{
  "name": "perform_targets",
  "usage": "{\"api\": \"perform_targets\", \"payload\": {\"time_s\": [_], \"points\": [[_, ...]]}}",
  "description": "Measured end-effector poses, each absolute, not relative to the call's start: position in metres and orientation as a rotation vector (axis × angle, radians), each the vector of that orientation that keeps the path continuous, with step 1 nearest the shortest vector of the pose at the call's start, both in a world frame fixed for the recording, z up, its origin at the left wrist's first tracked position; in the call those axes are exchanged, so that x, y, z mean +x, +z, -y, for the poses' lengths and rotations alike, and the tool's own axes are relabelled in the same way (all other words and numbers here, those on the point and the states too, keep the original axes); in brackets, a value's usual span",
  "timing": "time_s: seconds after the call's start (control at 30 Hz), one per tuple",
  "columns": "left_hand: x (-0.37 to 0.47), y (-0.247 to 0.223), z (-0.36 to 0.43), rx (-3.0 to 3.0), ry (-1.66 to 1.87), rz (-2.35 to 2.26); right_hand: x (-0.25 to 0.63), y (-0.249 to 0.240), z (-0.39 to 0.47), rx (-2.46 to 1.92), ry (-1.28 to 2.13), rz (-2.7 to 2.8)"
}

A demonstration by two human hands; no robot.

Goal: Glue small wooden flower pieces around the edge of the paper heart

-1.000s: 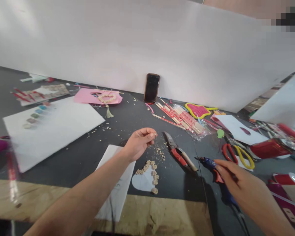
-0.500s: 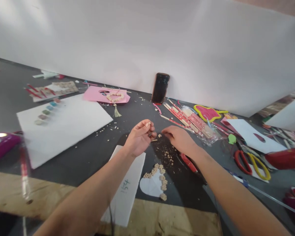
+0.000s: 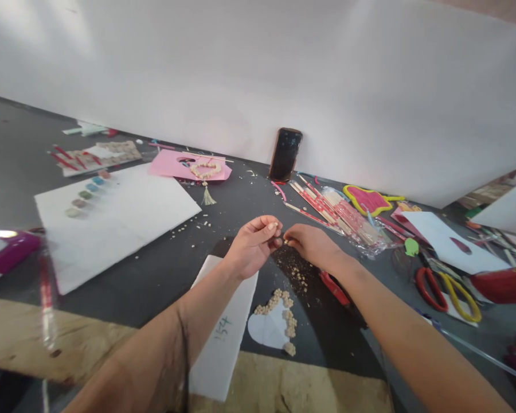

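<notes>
— If you start at the left, what do you count?
— One white board (image 3: 124, 229) with six coloured patches (image 3: 86, 194), then one card (image 3: 217, 361) marked 154.
— And the left hand (image 3: 253, 246)?
— Its thumb and forefinger look clamped on one small pale piece (image 3: 274, 225).
— What lies just right?
— One paper heart (image 3: 269, 330), on the dark table (image 3: 163, 264) beside the card. Beige clusters (image 3: 290, 324) edge its top and right side; they merge, so I can't count them. Loose crumbs (image 3: 300, 278) lie beyond, also past counting.
— The right hand (image 3: 312, 244)?
— Fingertips bunched near the left ones, a pale bit (image 3: 286, 242) at their tips; whether they grip it I cannot tell.
— So which step is it?
— Fine fingertip handling, I'd judge. The next move calls for a light pinch and steady wrists.
— And further right?
— One red-handled cutter (image 3: 334, 288), partly hidden by the right arm (image 3: 404, 327), then two scissor loops (image 3: 418, 281), one red, one yellow.
</notes>
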State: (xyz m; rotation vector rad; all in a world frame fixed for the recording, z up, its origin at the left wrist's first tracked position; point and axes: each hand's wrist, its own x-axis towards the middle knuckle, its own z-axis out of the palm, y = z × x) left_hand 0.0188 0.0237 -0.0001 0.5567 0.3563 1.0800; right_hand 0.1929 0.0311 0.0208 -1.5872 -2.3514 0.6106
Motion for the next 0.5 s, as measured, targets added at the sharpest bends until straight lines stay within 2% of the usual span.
{"api": "perform_targets", "payload": {"time_s": [0.2, 0.3, 0.4, 0.5], "points": [[0.025, -0.005, -0.016, 0.886, 1.045, -0.512, 0.206, 0.040, 0.012, -1.650, 0.822, 1.965], [0.030, -0.006, -0.009, 1.046, 1.017, -0.542, 0.207, 0.046, 0.045, -1.630, 1.042, 1.627], [0.033, -0.003, -0.002, 1.125, 0.927, -0.565, 0.204, 0.043, 0.069, -1.550, 1.239, 1.263], [0.036, 0.001, 0.003, 1.152, 0.831, -0.562, 0.201, 0.036, 0.080, -1.506, 1.274, 1.126]]}}
